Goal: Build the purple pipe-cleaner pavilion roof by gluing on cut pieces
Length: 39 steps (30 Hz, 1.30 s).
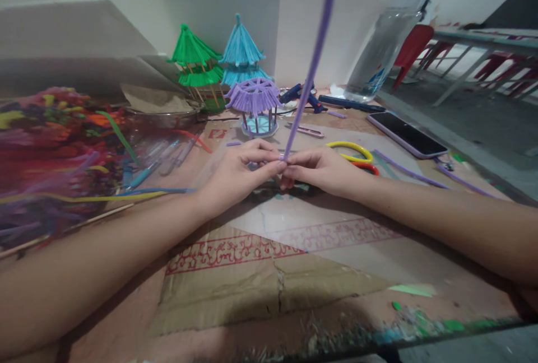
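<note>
A purple pipe cleaner point(309, 80) rises upright between my hands, leaning a little to the right at its top. My left hand point(254, 170) pinches its lower end between thumb and fingers. Close against it, my right hand point(315, 170) is closed on the same end, fingertips touching the left ones. The very end of the stem is hidden by the fingers. Just behind the hands stands a small purple pavilion point(254, 94) with a fringed roof on thin posts. Scissors with yellow and orange handles point(351, 150) lie beside my right hand.
Green point(195, 55) and blue point(241, 49) pavilions stand at the back, near a glue gun point(305, 96). A heap of coloured pipe cleaners point(54, 144) fills the left. To the right are a phone point(406, 134) and a large clear bottle point(380, 49). Cardboard point(235, 290) covers the table front.
</note>
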Tool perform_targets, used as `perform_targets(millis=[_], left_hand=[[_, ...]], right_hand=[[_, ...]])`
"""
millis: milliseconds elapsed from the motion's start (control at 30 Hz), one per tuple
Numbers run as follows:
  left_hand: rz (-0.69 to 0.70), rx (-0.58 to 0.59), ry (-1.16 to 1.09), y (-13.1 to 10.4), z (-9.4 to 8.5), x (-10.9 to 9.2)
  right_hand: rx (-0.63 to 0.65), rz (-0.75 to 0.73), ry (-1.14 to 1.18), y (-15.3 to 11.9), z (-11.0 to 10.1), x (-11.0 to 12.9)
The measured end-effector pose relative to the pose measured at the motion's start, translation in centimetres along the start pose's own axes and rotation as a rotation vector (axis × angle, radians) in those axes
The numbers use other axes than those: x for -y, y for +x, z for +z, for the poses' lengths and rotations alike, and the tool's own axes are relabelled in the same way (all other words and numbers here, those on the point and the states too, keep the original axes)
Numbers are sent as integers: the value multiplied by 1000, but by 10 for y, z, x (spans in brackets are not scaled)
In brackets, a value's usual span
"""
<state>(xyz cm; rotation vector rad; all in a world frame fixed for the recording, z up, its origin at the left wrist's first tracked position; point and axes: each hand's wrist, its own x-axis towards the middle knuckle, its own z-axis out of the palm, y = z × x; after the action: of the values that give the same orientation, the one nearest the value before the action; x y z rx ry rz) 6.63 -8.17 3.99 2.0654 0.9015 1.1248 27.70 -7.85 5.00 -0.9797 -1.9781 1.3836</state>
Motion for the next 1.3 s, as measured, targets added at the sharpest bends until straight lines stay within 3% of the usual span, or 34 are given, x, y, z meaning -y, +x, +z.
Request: perform_targets(millis=[400, 733, 1300], left_hand=[[75, 34, 50, 0, 0, 1], [-59, 32, -8, 2, -1, 1], [-115, 17, -13, 3, 0, 2]], right_hand=[[-56, 30, 0, 1, 0, -1], [12, 5, 17, 1, -3, 1], [-48, 25, -76, 1, 0, 3]])
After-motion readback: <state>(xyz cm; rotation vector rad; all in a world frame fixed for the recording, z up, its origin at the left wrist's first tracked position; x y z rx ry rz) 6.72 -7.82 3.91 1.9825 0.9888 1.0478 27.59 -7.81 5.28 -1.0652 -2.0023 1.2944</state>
